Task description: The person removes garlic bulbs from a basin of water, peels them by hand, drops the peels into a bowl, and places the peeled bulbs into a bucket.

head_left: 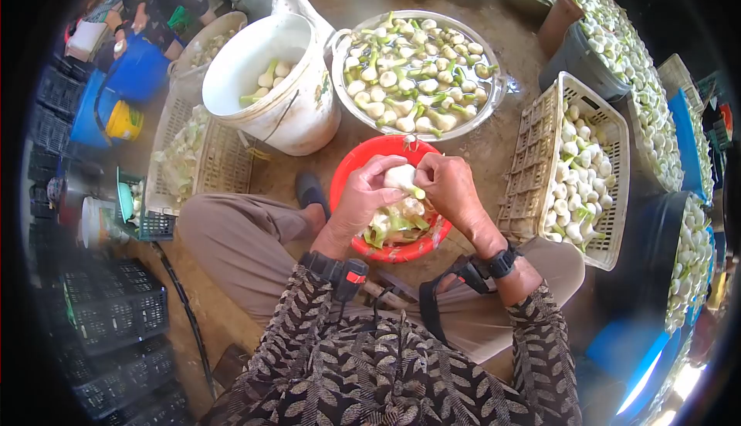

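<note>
A white garlic bulb with a short green stem is held above the red basin. My left hand is closed around the bulb from the left, thumb and fingers on its sides. Close against the bulb's right side, my right hand has its fingers curled in a pinch; what lies between those fingertips is hidden. Below both hands, the red basin holds garlic peelings and leaf scraps.
Ahead stands a wide metal basin of garlic in water, beside a tilted white bucket with some bulbs. A plastic crate of garlic is at right. Black crates stack at left. Another person sits at far left.
</note>
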Demonstrator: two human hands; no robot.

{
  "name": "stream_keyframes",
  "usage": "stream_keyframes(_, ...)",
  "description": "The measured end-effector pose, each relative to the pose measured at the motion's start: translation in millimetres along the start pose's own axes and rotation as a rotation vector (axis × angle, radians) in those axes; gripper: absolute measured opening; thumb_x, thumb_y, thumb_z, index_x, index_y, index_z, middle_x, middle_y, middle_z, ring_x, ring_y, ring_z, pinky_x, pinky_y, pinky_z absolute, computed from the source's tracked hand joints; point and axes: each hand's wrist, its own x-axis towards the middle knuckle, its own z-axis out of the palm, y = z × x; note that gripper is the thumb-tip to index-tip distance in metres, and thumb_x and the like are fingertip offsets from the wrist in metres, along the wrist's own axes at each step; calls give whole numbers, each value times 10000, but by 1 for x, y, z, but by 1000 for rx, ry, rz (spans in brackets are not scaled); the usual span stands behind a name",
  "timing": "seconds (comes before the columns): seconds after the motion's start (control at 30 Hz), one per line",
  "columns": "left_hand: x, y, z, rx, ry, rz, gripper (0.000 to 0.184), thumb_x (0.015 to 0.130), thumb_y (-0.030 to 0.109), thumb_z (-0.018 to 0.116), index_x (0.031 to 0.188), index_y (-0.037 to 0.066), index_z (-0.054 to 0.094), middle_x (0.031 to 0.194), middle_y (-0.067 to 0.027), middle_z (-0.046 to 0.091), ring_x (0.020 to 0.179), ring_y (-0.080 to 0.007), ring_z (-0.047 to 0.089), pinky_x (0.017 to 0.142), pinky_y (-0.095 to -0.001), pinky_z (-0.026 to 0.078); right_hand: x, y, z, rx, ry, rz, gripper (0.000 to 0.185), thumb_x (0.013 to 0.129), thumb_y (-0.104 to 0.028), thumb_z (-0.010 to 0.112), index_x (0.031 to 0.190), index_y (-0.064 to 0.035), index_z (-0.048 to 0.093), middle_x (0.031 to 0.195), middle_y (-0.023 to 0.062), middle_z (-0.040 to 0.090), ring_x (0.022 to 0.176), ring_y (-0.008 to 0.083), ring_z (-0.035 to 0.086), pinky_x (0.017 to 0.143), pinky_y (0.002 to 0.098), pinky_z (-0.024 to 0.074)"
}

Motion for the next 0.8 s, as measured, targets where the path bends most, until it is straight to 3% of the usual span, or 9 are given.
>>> stream_keyframes(0.1,-3,-7,-2,-354,46,28,459,769,-9,630,1207,11,494,1048,-65,572,1016,-169,557,868,-296,469,-2,11,7,88,-75,138,96,725,-87,559,669,-11,577,632,171,585,582,341,582,567,408,466)
stream_keyframes(0.17,0,-9,2,-468,85,45,457,773,12,638,1206,12,491,1055,-71,574,1004,-173,561,861,-294,465,-11,23,29,-18,-71,76,76,705,-71,570,659,-10,574,645,181,590,599,343,588,571,419,464)
stream_keyframes(0.23,1,-6,-4,-580,124,53,456,778,32,646,1205,13,488,1062,-76,576,992,-178,566,853,-293,462,-24,44,50,78,-321,145,95,725,-49,542,747,24,599,640,224,570,631,370,582,581,421,474)
stream_keyframes(0.33,8,0,-16,-501,46,126,527,786,29,643,1264,24,419,1156,-120,544,1086,-228,532,944,-361,431,-22,54,51,169,-318,37,125,763,-55,545,833,30,605,634,171,601,591,306,599,558,363,496)
stream_keyframes(0.4,5,8,-9,-436,77,133,531,781,8,635,1265,19,417,1167,-123,539,1096,-226,527,941,-355,434,-8,26,24,761,-245,452,158,827,-118,605,920,10,594,724,61,612,602,107,586,516,234,464)
stream_keyframes(0.5,6,5,0,-314,91,103,558,760,-38,620,1275,2,409,1213,-130,517,1116,-214,517,944,-334,435,3,9,-2,1028,-235,496,191,847,-150,607,946,13,595,737,34,616,604,81,585,527,202,466)
stream_keyframes(0.67,8,11,3,62,49,4,573,709,-59,619,1248,-14,432,1224,-113,483,1107,-171,505,946,-298,416,7,10,-3,563,-203,313,157,846,-122,580,806,22,629,625,47,610,540,99,580,508,234,468)
stream_keyframes(0.73,9,11,4,202,31,-1,553,705,-68,613,1230,-24,445,1214,-107,485,1097,-165,510,941,-292,418,6,5,-4,189,-106,78,159,799,-96,563,684,-1,619,603,157,599,569,272,607,563,357,488)
stream_keyframes(0.8,10,9,5,223,46,73,514,713,-67,632,1199,-26,468,1156,-97,516,1079,-159,516,932,-295,427,4,2,-2,88,-52,101,150,787,-98,558,680,-11,617,639,168,601,596,306,602,579,379,484)
